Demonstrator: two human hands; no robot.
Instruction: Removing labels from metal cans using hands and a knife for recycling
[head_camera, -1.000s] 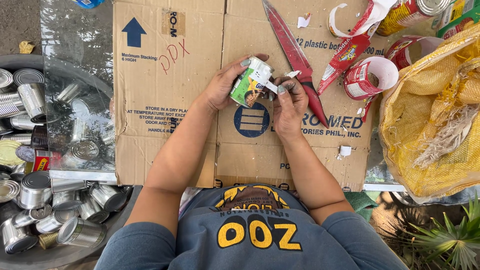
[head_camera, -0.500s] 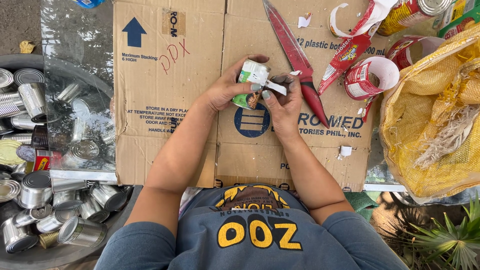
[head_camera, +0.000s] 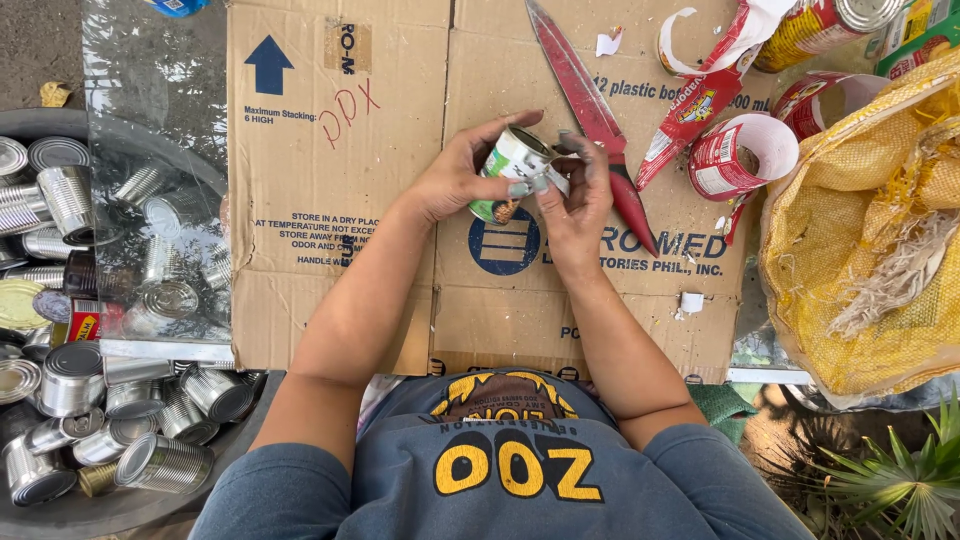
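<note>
One small can, green-and-white label, above the flattened cardboard, gripped by left hand; right hand pinching its label edge. One red-handled blade far right. Three peeled red-and-white labels beyond. Many bare tins heaped left.

Both bare forearms reach forward and converge. The left hand curls in a cupped grip, fingers spread above; the right hand pinches beside it, fingertips touching.

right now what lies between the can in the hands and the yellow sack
In the head view, a red knife and peeled red labels on cardboard lie between the can and sack.
</note>
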